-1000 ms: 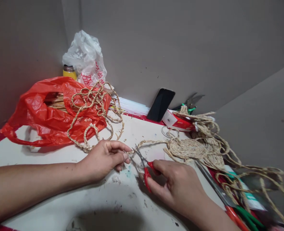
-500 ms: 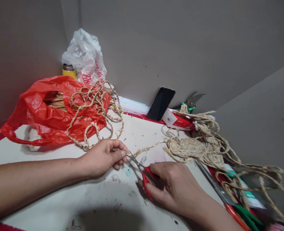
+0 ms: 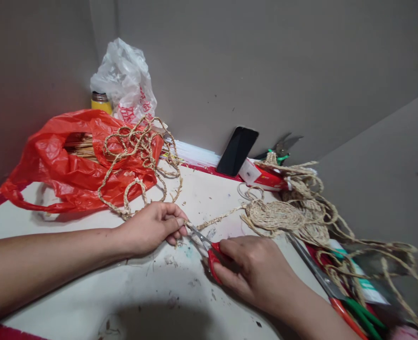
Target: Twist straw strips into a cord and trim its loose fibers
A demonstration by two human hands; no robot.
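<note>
My left hand (image 3: 151, 227) pinches the end of a braided straw cord (image 3: 220, 216) near the table's middle. That cord runs right to a flat coiled straw oval (image 3: 274, 216). My right hand (image 3: 253, 270) grips small red-handled scissors (image 3: 208, 249), whose blades are closed on the cord right beside my left fingertips. A long loose braid (image 3: 138, 163) lies tangled over the red bag behind my left hand.
A red plastic bag (image 3: 60, 165) with straw stalks lies at the left, a white bag (image 3: 124, 80) and yellow jar (image 3: 101, 101) behind it. A black phone (image 3: 237, 151) leans on the wall. Pliers (image 3: 281, 148), a red box (image 3: 265, 178), more braid (image 3: 339, 255) and long-handled tools (image 3: 339, 295) crowd the right.
The scissors' blades were apart above the cord; they have dropped toward my left fingertips and closed on the cord. My left hand stayed pinched on the cord's end.
</note>
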